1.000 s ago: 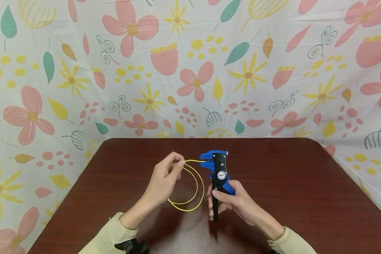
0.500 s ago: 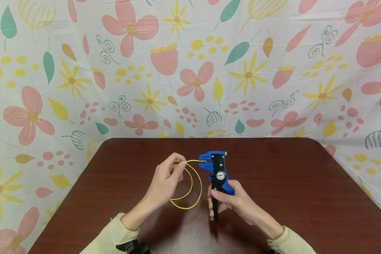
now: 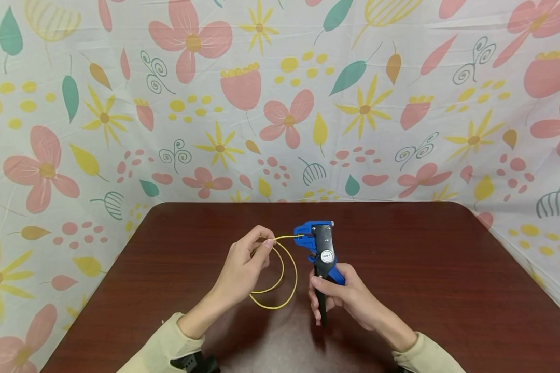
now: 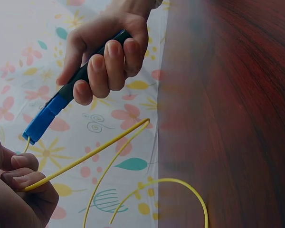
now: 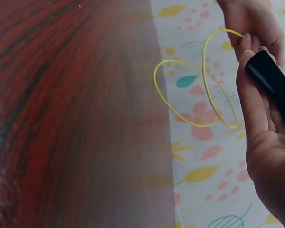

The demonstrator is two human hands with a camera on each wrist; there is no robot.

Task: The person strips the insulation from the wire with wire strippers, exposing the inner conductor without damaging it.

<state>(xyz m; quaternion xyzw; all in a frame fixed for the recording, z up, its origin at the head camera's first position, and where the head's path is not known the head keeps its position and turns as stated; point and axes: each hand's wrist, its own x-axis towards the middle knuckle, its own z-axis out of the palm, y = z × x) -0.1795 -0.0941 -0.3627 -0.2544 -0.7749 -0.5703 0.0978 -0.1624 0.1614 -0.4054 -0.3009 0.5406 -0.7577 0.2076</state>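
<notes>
Between thumb and fingers my left hand (image 3: 245, 261) pinches a thin yellow wire (image 3: 295, 277), whose loose loops hang below and to the right of that hand. The wire's short end runs right, into the blue jaws of a wire stripper (image 3: 324, 246). My right hand (image 3: 347, 295) grips the tool's black and blue handles and holds it upright over the table. In the left wrist view the right-hand fingers (image 4: 114, 66) wrap round the black handle, and the wire end enters the blue head (image 4: 42, 118). From the right wrist, the black handle end (image 5: 266, 71) shows, with the stripper's head out of frame.
A dark reddish-brown table (image 3: 177, 233) lies under both hands. Behind it hangs a white cloth (image 3: 280, 171) printed with flowers and leaves. Black straps sit at the wrists by the beige sleeves (image 3: 168, 342).
The wire loops have drawn in slightly toward the left hand. In the last half second, the stripper's handles have swung a little to the right. Both hands otherwise hold nearly the same place.
</notes>
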